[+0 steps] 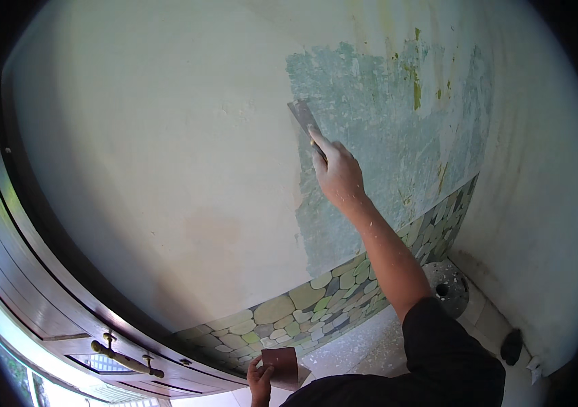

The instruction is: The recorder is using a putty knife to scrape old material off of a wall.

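My right hand (pixel 340 175), dusted white, is closed around the handle of a scraper (pixel 304 119). Its flat metal blade points up and left, at the left border of a bare blue-green patch (pixel 384 129) on the wall. Pale paint (pixel 166 142) covers the wall to the left of that patch. Low and near my body, my left hand (pixel 259 381) grips a reddish-brown sheet of sandpaper (pixel 280 367) between thumb and fingers. Whether the blade presses on the wall, I cannot tell.
A pebble-tile band (pixel 289 315) runs along the wall's foot. White flakes litter the floor (pixel 363 346). A speckled round object with a dark hole (pixel 457 298) stands at the right corner, near a small dark item (pixel 511 346). Left is a wooden door with a handle (pixel 126 361).
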